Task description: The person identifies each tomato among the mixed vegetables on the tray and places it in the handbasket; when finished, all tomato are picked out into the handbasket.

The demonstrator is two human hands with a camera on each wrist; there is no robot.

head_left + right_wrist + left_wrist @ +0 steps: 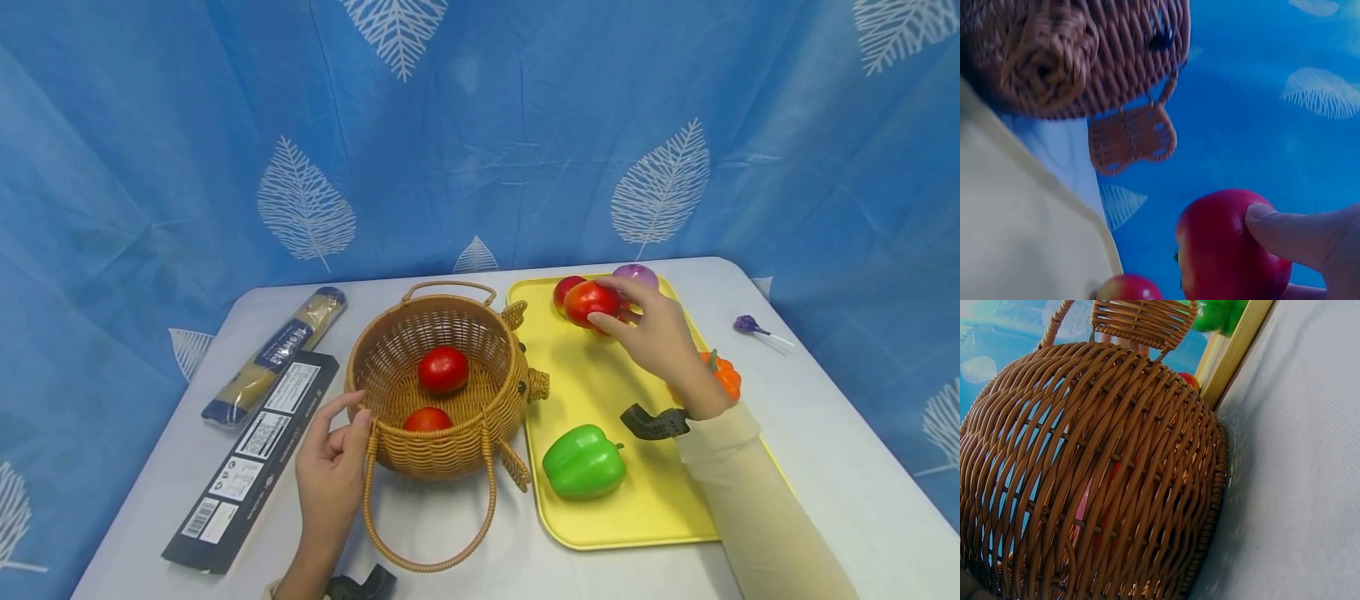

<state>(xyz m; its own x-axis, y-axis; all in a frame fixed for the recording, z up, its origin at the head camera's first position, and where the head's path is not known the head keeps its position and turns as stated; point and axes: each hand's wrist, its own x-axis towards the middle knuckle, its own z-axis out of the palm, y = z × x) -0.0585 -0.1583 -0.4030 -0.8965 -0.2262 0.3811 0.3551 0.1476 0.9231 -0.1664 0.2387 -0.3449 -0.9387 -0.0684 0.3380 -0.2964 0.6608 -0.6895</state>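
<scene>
My right hand (651, 329) grips a red tomato (591, 302) between thumb and fingers, above the far part of the yellow tray (592, 375). In the right wrist view the thumb presses on the tomato (1229, 250), and a bit of green shows at its side. My left hand (333, 467) holds the near left rim of a pig-shaped wicker basket (450, 450) with thumb and forefinger. Two red, rounded fruits lie inside it, one in the middle (442, 370) and one by the near wall (427, 419). The basket's weave (1097, 475) fills most of the left wrist view.
On the tray are a green bell pepper (585, 462), a smaller red fruit (568, 292), a purple round thing (637, 275) and an orange pumpkin-like vegetable (723, 375). A purple lollipop (746, 323) lies right of it. Left are a pasta packet (277, 354) and black box (251, 462).
</scene>
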